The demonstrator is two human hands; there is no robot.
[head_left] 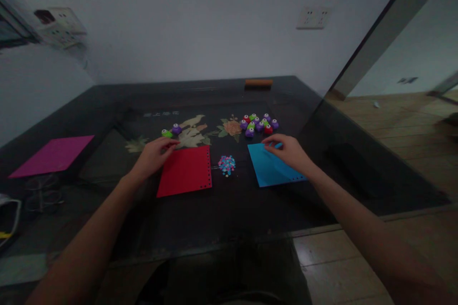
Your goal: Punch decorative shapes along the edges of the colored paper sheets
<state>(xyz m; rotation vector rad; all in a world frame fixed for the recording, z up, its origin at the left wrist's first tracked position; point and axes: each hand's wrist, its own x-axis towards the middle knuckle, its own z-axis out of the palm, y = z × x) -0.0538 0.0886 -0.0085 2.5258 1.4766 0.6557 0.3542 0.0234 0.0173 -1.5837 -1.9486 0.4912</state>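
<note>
Looking down from your head camera, your left hand (152,156) rests at the top left corner of the red sheet (185,170), fingers loosely curled and touching its edge, with nothing clamped in that grip as far as the view shows. Your right hand (289,151) lies flat on the blue sheet (272,167), fingers spread over its upper half, pressing rather than pinching; that grip is open too. Both sheets lie flat on the dark bench (232,209), the red one left of centre with a row of punched holes down its right edge, the blue one to the right. Between them sits a little heap of confetti (226,164). Beyond, a cluster of small coloured punches (258,125) stands near your right fingertips, and two more punches (171,131) sit just past your left hand. A magenta sheet (53,155) lies well apart at the far left. These sheets look light, thin and easily creased, so I'd judge an edge or corner the place to take hold, lifting gently off the slick surface.
</note>
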